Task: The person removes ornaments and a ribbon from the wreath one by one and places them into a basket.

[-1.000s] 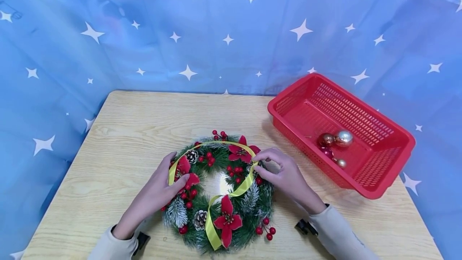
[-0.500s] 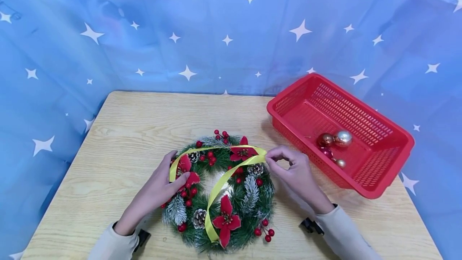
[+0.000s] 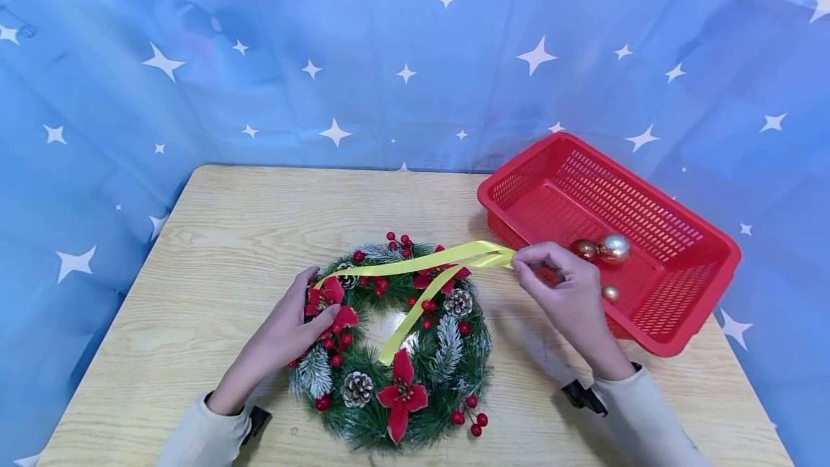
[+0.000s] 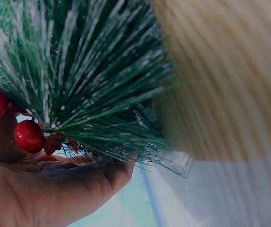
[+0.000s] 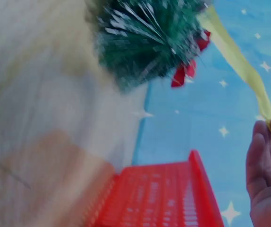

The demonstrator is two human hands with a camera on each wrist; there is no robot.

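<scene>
Right now the right hand [image 3: 570, 294] pinches the folded end of a yellow ribbon [image 3: 447, 259] between thumb and fingertips, held up just off the near-left corner of the red basket [image 3: 674, 323]. From that pinch two strands run back left over the wreath [image 3: 395, 341]: one reaches its upper left by the other hand, the other drops into the wreath's open middle. The left hand [image 3: 285, 341] rests on the wreath's left side, fingers curled over the red flower and berries there, thumb up near the ribbon's far end; whether it actually grips that end I cannot tell. The left wrist view shows its palm under frosted green needles and red berries [image 4: 29, 136].

Inside the basket lie a few round baubles [image 3: 616, 247], copper and silver side by side against the middle of the floor, a small gold one nearer; the right hand partly hides that corner.

The wreath lies flat on the wooden surface [image 3: 220, 236], with pine cones [image 3: 358, 388] and a red flower [image 3: 400, 398] along its near edge. A blue cloth with white stars [image 3: 259, 63] hangs behind.
</scene>
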